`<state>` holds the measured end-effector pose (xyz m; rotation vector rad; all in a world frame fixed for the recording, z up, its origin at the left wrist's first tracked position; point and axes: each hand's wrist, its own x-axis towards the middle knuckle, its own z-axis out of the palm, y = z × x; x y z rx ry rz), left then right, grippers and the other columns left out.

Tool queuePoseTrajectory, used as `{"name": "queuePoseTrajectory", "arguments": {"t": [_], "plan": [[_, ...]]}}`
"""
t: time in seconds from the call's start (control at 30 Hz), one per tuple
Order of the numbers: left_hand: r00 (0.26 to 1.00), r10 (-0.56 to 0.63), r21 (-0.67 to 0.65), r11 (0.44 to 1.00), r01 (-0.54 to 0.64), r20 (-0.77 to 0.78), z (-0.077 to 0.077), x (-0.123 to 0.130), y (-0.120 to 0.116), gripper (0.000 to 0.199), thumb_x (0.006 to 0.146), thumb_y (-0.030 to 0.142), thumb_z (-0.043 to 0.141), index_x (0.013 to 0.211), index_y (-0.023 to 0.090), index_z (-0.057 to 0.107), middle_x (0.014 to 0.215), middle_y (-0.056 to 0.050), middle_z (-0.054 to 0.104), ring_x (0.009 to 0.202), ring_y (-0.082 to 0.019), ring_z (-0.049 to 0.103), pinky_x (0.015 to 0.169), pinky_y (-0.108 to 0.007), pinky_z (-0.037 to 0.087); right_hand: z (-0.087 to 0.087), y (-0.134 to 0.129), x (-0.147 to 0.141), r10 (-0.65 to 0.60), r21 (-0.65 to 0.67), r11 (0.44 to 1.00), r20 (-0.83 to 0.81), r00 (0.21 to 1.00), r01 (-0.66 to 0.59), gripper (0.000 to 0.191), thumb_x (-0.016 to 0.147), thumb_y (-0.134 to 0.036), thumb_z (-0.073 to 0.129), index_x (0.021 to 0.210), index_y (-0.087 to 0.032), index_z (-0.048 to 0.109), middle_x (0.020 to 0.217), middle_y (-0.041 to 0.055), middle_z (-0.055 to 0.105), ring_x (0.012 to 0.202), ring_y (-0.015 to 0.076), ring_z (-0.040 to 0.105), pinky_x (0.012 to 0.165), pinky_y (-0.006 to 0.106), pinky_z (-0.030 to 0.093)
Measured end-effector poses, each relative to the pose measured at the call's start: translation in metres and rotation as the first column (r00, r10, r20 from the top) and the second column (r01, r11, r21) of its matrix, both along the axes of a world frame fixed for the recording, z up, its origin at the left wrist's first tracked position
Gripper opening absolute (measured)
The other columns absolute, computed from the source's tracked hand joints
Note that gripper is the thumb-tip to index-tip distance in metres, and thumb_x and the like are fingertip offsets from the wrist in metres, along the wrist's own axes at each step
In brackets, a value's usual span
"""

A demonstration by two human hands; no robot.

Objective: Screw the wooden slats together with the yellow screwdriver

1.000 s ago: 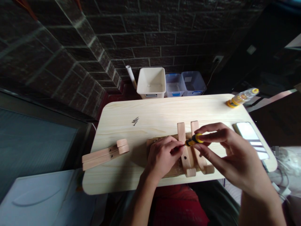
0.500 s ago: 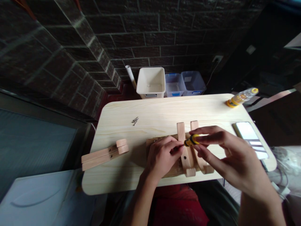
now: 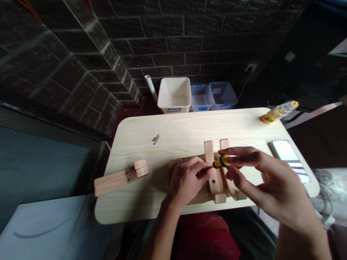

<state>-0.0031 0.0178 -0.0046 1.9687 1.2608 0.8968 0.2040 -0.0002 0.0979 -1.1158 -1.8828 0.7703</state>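
Note:
My right hand (image 3: 260, 177) grips a small yellow and black screwdriver (image 3: 221, 161) by its handle, tip pointing left. My left hand (image 3: 191, 177) rests over a brown wooden board (image 3: 200, 196), thumb and forefinger pinched at the screwdriver's tip; what they pinch is too small to make out. Under the fingertips lies a light wooden hook piece (image 3: 208, 148) with a dark hole, its curled end toward me. A second hook piece (image 3: 224, 143) lies to its right, partly hidden by my right hand.
Two more hook pieces (image 3: 116, 180) lie at the table's left. Several screws (image 3: 155, 138) are near the middle. A clear yellow-based bit case (image 3: 279, 112) and a phone (image 3: 288, 159) are on the right. Bins (image 3: 174, 94) stand behind the table (image 3: 184, 124).
The fingers of my right hand have shifted slightly around the screwdriver handle. My left hand, the board and the hook pieces look unmoved.

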Motion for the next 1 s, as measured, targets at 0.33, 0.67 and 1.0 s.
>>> {"name": "queuePoseTrajectory", "arguments": {"t": [0.33, 0.67, 1.0], "plan": [[1.0, -0.002, 0.01, 1.0, 0.002, -0.018, 0.0009, 0.0003, 0.0011, 0.01, 0.095, 0.019, 0.071, 0.095, 0.025, 0.079, 0.092, 0.002, 0.077, 0.078, -0.012, 0.07, 0.07, -0.025, 0.05, -0.007, 0.0076, -0.0041, -0.009, 0.071, 0.997, -0.032, 0.999, 0.011, 0.024, 0.095, -0.008, 0.074, 0.111, -0.026, 0.072, 0.115, 0.0058, 0.07, 0.112, 0.0211, 0.069, 0.094, 0.032, 0.058], [1.0, 0.007, 0.008, 1.0, -0.007, -0.005, 0.0023, 0.0006, -0.0003, 0.009, 0.095, 0.02, 0.071, 0.094, 0.024, 0.079, 0.091, 0.002, 0.077, 0.077, -0.012, 0.07, 0.071, -0.024, 0.05, -0.0022, 0.0031, -0.004, 0.008, 0.012, 1.0, -0.01, 1.0, -0.008, 0.028, 0.097, -0.01, 0.069, 0.117, -0.029, 0.071, 0.123, 0.0057, 0.075, 0.115, 0.0233, 0.073, 0.088, 0.03, 0.062], [1.0, 0.011, 0.011, 1.0, -0.011, -0.016, 0.0018, 0.0003, 0.0, 0.01, 0.096, 0.021, 0.071, 0.098, 0.025, 0.079, 0.092, 0.001, 0.077, 0.078, -0.012, 0.07, 0.071, -0.024, 0.05, -0.0046, 0.0035, -0.0055, -0.007, 0.019, 1.0, -0.049, 0.999, 0.008, 0.028, 0.095, -0.009, 0.072, 0.117, -0.027, 0.071, 0.125, 0.0084, 0.07, 0.124, 0.0276, 0.066, 0.102, 0.041, 0.057]]}}
